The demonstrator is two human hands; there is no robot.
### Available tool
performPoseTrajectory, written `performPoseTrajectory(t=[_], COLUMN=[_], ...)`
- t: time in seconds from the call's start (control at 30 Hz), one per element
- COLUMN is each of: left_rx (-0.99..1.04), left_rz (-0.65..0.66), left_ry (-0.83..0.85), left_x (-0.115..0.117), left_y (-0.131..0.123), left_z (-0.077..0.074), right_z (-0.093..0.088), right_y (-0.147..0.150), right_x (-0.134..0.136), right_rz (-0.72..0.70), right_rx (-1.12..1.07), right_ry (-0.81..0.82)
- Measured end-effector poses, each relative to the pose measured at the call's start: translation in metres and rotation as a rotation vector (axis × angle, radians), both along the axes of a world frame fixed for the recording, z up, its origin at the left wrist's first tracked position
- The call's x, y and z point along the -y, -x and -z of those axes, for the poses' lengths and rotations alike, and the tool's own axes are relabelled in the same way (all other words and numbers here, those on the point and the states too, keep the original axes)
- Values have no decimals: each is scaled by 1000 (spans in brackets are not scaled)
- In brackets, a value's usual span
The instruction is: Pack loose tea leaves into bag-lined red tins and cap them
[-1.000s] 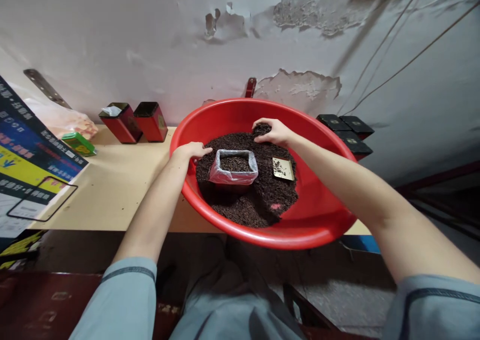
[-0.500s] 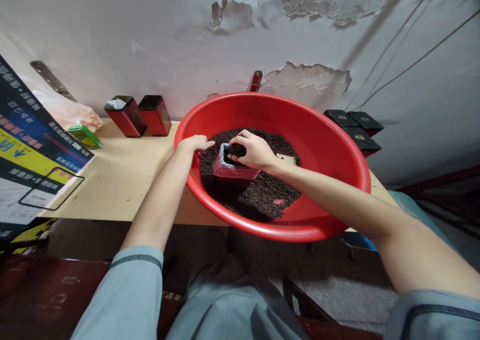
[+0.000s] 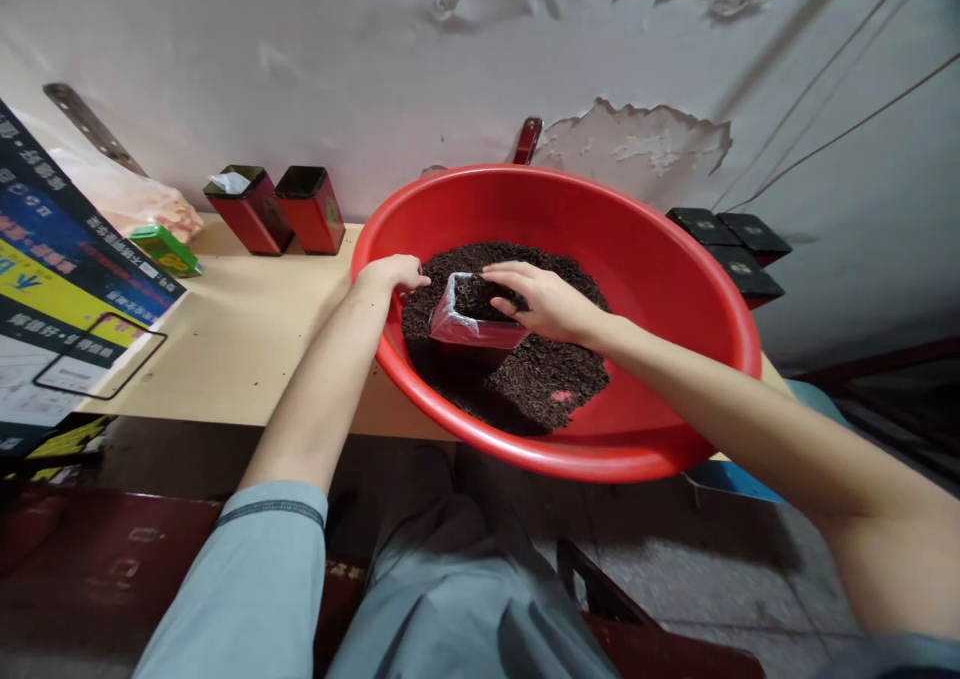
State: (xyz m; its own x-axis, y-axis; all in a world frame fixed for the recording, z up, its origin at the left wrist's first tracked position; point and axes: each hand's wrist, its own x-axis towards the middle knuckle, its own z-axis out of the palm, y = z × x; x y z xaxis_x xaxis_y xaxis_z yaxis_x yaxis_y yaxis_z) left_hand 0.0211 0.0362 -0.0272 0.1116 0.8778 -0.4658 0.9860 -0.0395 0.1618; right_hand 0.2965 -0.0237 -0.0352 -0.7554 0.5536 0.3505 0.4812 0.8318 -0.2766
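A big red plastic basin (image 3: 675, 289) holds a heap of dark, loose, tea-like leaves (image 3: 540, 389). Among them stands a red square tin (image 3: 480, 336) lined with a clear plastic bag, with dark leaves showing inside its mouth. My left hand (image 3: 396, 274) is closed over the basin's left rim, its fingers curled inward. Above the right side of the tin's mouth, my right hand (image 3: 544, 302) has its fingers stretched out and the thumb apart. I see nothing held in it. Whether its fingertips touch the leaves in the tin, I cannot tell.
Two open red tins (image 3: 311, 209) stand left of the basin on the wooden table (image 3: 225, 349), one with white plastic in it. A small green box (image 3: 165, 249) and a printed carton (image 3: 67, 289) are farther left. Several black-lidded tins (image 3: 742, 259) sit at right.
My right hand has let go of the leaves it held, and its fingers have straightened over the tin. Leaves now fill more of the tin's mouth. My left hand stays on the rim.
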Motion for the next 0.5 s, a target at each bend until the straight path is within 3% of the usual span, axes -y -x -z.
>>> performPoseTrajectory(t=[0.13,0.27,0.5], left_rx=[12,9,-37], left_rz=[-5,-14,39], left_ry=[18,10,-56], left_x=[0,3,6], left_y=[-1,-1,-5], left_z=[0,1,-6], right_z=[7,3,-3], right_y=[-5,0,-34], right_x=[8,5,1], right_rz=[-138,-271,-197], right_rx=[127,206,328], right_ry=[68,32,-69])
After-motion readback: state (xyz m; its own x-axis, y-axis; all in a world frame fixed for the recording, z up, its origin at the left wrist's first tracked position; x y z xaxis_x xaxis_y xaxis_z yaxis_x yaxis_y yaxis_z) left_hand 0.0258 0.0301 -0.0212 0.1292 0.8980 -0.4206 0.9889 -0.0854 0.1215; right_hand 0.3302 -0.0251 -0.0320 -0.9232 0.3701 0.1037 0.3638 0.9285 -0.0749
